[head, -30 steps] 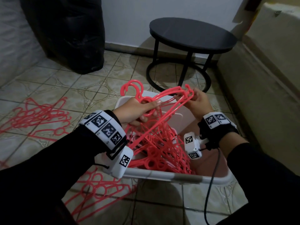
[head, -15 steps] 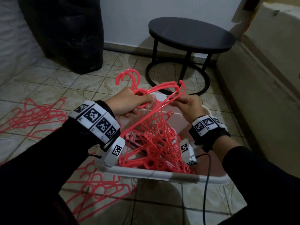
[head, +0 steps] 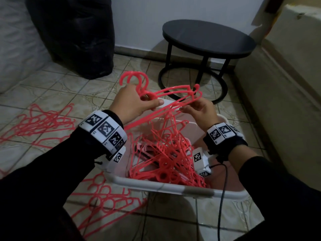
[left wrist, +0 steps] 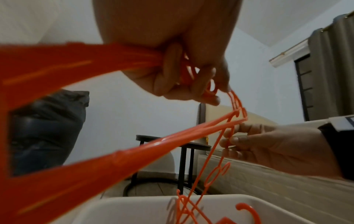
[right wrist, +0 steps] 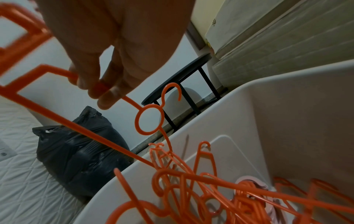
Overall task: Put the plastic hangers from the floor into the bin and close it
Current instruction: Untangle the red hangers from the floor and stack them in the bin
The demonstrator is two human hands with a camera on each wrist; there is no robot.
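Observation:
A white plastic bin (head: pixel 173 186) stands on the tiled floor, holding a tangle of red plastic hangers (head: pixel 166 153). Above it my left hand (head: pixel 139 103) grips a bunch of red hangers (head: pixel 173 94) near their hooks (left wrist: pixel 191 75). My right hand (head: pixel 196 108) pinches a single hanger (right wrist: pixel 149 119) that hangs down into the bin; its thumb and fingers close on the thin arm (left wrist: pixel 226 141). More red hangers lie on the floor at the left (head: pixel 40 122) and beside the bin's near left corner (head: pixel 107 200). No lid is visible.
A round black side table (head: pixel 206 40) stands just behind the bin. A black plastic bag (head: pixel 74 35) sits at the back left beside a white mattress (head: pixel 15 44). A beige mattress (head: pixel 284 87) runs along the right. A black cable (head: pixel 222 197) drapes over the bin's front rim.
Both hands rose a little with the hangers and moved closer together. The right hand shifted from the bunch's end to pinching one hanger that dangles into the bin.

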